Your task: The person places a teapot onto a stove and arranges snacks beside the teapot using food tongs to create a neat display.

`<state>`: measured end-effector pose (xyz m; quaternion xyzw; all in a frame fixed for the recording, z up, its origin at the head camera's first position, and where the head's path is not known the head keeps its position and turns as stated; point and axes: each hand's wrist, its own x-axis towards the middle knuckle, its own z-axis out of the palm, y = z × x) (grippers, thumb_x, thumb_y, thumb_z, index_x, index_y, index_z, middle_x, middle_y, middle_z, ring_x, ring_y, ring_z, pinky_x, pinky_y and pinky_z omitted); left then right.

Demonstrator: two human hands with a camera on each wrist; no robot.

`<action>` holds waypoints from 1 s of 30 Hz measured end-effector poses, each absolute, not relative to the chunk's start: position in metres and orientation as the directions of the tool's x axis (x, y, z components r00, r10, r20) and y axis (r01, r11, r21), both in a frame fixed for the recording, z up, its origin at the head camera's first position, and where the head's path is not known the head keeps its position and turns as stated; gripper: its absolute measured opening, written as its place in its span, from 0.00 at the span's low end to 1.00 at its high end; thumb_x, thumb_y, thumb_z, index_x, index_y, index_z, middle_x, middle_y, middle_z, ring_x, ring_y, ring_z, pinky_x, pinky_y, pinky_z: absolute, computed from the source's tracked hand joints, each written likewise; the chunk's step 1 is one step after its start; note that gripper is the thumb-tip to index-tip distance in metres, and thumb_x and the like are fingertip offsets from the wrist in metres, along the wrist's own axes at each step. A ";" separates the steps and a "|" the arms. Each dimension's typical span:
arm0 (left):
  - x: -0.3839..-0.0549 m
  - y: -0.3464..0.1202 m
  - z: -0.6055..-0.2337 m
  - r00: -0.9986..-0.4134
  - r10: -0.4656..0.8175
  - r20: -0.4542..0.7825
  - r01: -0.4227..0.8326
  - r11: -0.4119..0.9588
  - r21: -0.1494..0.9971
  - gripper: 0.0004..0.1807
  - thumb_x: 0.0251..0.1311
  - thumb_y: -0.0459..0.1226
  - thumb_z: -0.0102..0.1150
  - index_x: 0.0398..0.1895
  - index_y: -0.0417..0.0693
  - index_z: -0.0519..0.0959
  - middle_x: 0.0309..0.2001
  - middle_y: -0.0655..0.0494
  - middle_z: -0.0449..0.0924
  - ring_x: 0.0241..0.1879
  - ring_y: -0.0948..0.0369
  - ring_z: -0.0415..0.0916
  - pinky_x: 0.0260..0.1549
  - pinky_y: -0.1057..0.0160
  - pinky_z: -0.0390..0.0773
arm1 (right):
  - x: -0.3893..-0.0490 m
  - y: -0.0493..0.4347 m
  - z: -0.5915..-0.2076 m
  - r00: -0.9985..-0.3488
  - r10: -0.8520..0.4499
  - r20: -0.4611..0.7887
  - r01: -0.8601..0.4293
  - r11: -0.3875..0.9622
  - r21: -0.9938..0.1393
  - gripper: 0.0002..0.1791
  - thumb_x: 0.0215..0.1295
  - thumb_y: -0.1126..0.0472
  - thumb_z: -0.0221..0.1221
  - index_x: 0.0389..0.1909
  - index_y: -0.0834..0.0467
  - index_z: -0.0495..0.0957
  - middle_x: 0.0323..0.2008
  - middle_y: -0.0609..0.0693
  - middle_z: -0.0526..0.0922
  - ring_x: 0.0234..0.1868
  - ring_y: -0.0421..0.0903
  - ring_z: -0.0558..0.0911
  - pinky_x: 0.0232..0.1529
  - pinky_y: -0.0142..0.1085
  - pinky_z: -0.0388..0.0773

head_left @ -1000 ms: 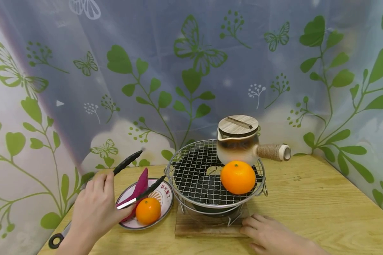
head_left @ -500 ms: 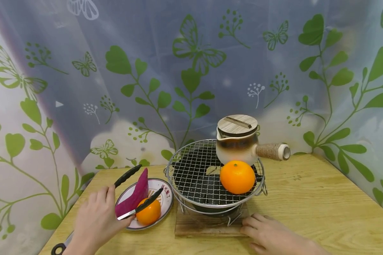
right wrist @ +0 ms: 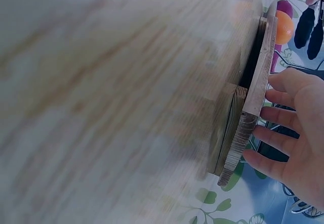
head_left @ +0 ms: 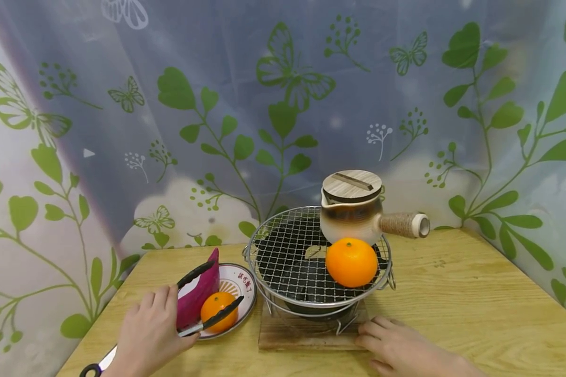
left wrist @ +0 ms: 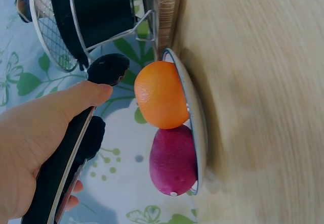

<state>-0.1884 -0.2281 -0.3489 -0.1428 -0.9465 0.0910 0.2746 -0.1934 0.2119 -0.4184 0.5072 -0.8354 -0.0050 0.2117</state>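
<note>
Where the right rim of the plate [head_left: 249, 285] comes just beside the round grill [head_left: 283, 262], you have only a narrow gap. Your left hand [head_left: 151, 327] grips the tongs [head_left: 197, 273], tips spread near the orange [head_left: 217, 303] and purple sweet potato [head_left: 195, 301] on the plate. Your right hand [head_left: 396, 345], fingers extended, touches the wooden board [head_left: 311, 339] at its right edge.

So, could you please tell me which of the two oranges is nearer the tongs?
The orange on the plate: one arm of the tongs crosses it in the head view; the other orange sits on the wire rack.
</note>
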 end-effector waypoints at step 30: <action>-0.188 -0.228 -0.369 -0.892 0.316 0.324 0.209 0.923 -0.323 0.54 0.23 0.68 0.67 0.47 0.32 0.74 0.40 0.42 0.73 0.36 0.49 0.70 0.29 0.51 0.75 | -0.191 0.210 -0.417 -0.438 -0.832 0.341 -0.835 0.517 0.188 0.17 0.53 0.53 0.63 0.45 0.52 0.76 0.43 0.46 0.76 0.41 0.42 0.73 0.40 0.37 0.74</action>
